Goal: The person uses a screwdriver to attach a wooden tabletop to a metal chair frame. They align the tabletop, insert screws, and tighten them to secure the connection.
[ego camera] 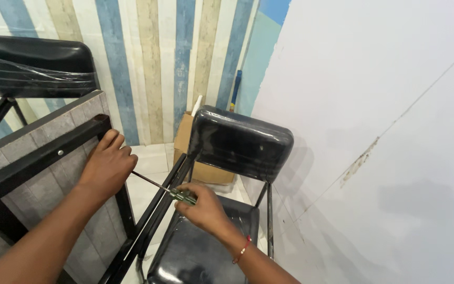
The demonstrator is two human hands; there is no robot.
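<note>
While the left hand (109, 165) pressed its fingers together against the black metal frame (43, 155) of a grey panel (11, 152) tipped on its side at the near left, the right hand (203, 206) was closed around the green handle of a screwdriver (166, 190). Its thin shaft ran leftward from that grip and disappeared under the left hand's fingers, so the tip and whatever it met were hidden. One bright screw head (60, 152) already sat in the frame rail a little to the left of the left hand, which suggested that at least one fixing was in place; whether the one under the tool was tight or loose could not be told. By my judgement the work on the frame was in the middle rather than near its end. A black padded chair (237, 144) stood just right of the panel, below the right forearm, with a cardboard box (185, 134) behind it against the striped wall (153, 58), and a second black chair back (35, 63) rose at the far left.
</note>
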